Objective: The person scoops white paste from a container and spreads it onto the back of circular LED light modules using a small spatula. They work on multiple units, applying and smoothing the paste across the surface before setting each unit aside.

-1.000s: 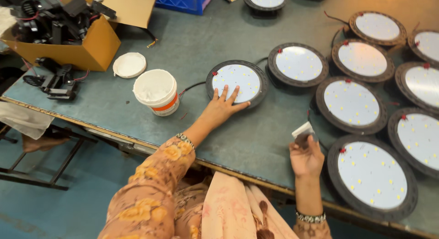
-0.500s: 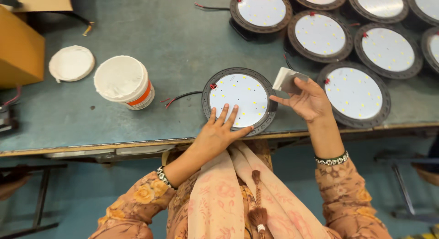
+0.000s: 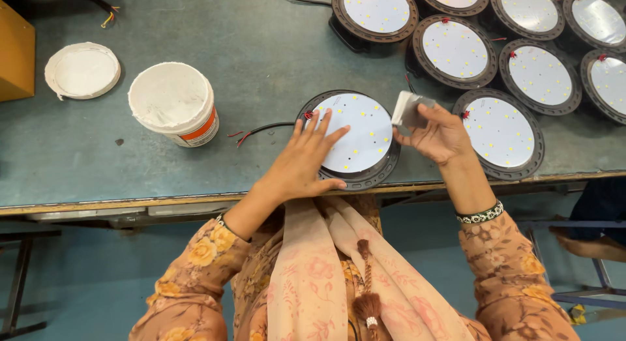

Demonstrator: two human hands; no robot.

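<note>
Table edge carries round lamp disc, judged rigid, fragile-faced; best gripped by dark rim. Left hand is laid flat, open, on it. Right hand is closed around small grey block.

The round lamp with a matt white disc in a dark, ribbed metal-looking rim lies on a matt grey-green worktable, scuffed and edged with a worn strip. At its nine o'clock stands a white plastic tub, its top crusted and rough. The small pale card looks smooth.
</note>
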